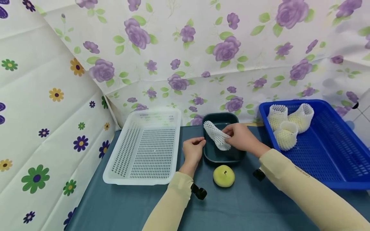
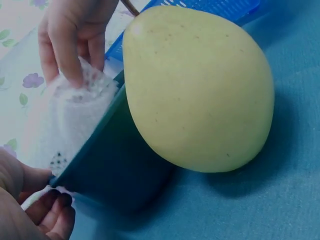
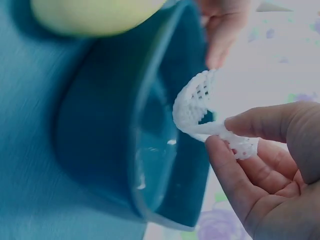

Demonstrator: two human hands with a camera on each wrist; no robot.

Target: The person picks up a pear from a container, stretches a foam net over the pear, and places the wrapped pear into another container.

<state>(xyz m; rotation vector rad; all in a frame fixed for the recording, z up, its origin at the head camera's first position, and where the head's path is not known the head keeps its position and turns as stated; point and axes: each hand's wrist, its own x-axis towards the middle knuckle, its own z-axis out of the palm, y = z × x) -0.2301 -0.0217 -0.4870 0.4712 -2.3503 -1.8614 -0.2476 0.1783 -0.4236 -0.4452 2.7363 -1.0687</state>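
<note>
My right hand (image 1: pixel 241 136) pinches the edge of a white foam net sleeve (image 1: pixel 215 134) between thumb and fingers. The sleeve lies slanted over the inside of a dark green rectangular tub (image 1: pixel 224 159). In the right wrist view, its mesh mouth (image 3: pixel 192 102) curls between the pinching fingertips and the tub. On the tub's left side, my left hand (image 1: pixel 193 150) pinches the rim (image 2: pixel 60 181) between thumb and fingers. A bare yellow-green pear (image 1: pixel 224 176) sits on the table just in front of the tub, stem up, apart from both hands.
A white perforated basket (image 1: pixel 107 175) stands to the left. At the right is a blue basket (image 1: pixel 332 154) holding three foam-netted pieces (image 1: pixel 286 136) in its far left corner. A flowered sheet (image 1: pixel 179 64) hangs behind the blue-grey tabletop (image 1: pixel 115 205).
</note>
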